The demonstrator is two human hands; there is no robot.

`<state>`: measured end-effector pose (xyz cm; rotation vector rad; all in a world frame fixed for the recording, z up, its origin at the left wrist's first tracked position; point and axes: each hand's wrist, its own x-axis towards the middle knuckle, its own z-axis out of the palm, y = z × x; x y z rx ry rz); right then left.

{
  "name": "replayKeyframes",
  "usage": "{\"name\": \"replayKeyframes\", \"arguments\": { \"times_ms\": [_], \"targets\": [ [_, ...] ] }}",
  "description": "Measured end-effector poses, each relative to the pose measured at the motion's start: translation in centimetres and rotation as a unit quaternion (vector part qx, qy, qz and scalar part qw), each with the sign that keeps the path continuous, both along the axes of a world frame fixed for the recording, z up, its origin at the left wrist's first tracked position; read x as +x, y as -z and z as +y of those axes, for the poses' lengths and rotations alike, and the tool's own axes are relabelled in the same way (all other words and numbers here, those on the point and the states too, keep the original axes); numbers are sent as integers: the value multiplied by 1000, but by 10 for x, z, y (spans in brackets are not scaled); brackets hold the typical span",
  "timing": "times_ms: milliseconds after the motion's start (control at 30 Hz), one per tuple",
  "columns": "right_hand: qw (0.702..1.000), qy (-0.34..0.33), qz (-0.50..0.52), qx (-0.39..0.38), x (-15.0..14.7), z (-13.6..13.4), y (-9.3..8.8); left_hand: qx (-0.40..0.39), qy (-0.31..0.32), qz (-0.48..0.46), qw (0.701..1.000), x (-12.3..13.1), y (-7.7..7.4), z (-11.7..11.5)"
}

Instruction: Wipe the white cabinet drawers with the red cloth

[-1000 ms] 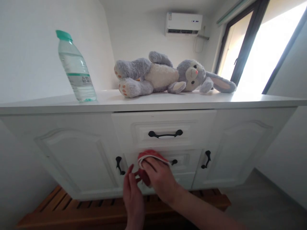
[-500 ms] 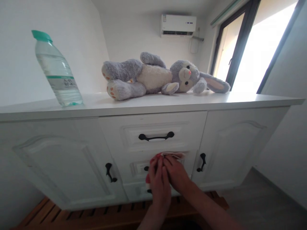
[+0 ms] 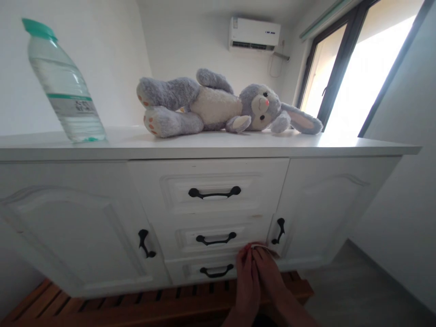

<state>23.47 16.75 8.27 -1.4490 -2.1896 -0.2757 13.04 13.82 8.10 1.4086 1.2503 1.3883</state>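
Low on the white cabinet, at the right end of its lower drawers, both my hands are together on a folded pink-and-red cloth. My left hand pinches its left side, and my right hand holds it close alongside; my fingers cover most of the cloth. Left of my hands are the black handles of the middle drawer and the bottom drawer. The black handle of the right door stands just above and to the right.
On the cabinet top, a water bottle with a green cap stands at the left, and a grey plush rabbit lies on its side. A slatted wooden bench runs under the cabinet. A window is at the right.
Both hands have moved right and down with the cloth, away from the middle drawer's handle, which now shows fully. The view has shifted slightly, with the bottle appearing further left and higher.
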Motion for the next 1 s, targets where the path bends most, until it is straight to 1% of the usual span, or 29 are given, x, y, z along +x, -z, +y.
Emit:
{"name": "replayKeyframes", "arguments": {
  "times_ms": [33, 100, 200, 267, 300, 333, 367, 400, 433, 467, 533, 567, 600, 633, 667, 700, 800, 833, 867, 900, 933, 1000],
  "targets": [
    [1000, -2, 2, -7, -14, 0, 4, 1, -19, -7, 1000, -11, 6, -1],
    [999, -24, 10, -29, -52, 2, 3, 11, -79, -21, 997, -42, 14, -3],
    [995, -83, 2, -62, -132, 5, -6, 30, -198, -23, 980, -112, 26, -6],
    [991, -113, -13, -77, -188, 6, -15, 25, -247, 0, 969, -163, 30, -7],
    [989, -125, -17, -80, -213, 7, -22, 23, -270, 10, 962, -186, 29, -7],
    [988, -134, -16, -80, -235, 7, -30, 27, -288, 22, 957, -207, 24, -7],
    [987, -142, -11, -77, -252, 7, -41, 36, -305, 35, 951, -223, 15, -7],
    [986, -148, -6, -72, -264, 7, -54, 52, -318, 51, 945, -236, 2, -8],
    [986, -154, 2, -63, -271, 6, -70, 73, -329, 72, 939, -245, -14, -9],
    [986, -159, 17, -50, -274, 5, -86, 100, -335, 95, 932, -249, -33, -11],
    [984, -170, 60, -8, -270, 1, -119, 160, -345, 137, 915, -251, -69, -16],
    [981, -173, 82, 15, -264, -2, -133, 193, -341, 143, 909, -248, -83, -19],
    [980, -171, 99, 35, -258, -5, -143, 212, -340, 143, 905, -244, -93, -22],
    [979, -167, 105, 49, -251, -8, -149, 219, -331, 147, 906, -239, -97, -24],
    [980, -163, 97, 55, -244, -10, -150, 213, -319, 152, 911, -234, -96, -25],
    [983, -157, 82, 56, -237, -11, -148, 196, -306, 161, 918, -228, -90, -24],
    [988, -140, 45, 35, -219, -9, -133, 147, -275, 202, 928, -210, -64, -14],
    [990, -134, 48, 22, -211, -8, -130, 143, -269, 216, 928, -203, -58, -10],
    [990, -128, 60, 3, -202, -8, -128, 147, -259, 231, 926, -196, -55, -7],
    [989, -120, 80, -18, -192, -8, -128, 156, -244, 247, 925, -188, -57, -4],
    [988, -110, 104, -41, -179, -9, -130, 166, -222, 265, 924, -178, -62, -2],
    [980, -80, 160, -84, -147, -13, -135, 192, -160, 303, 920, -154, -82, 2]
  ]
}}
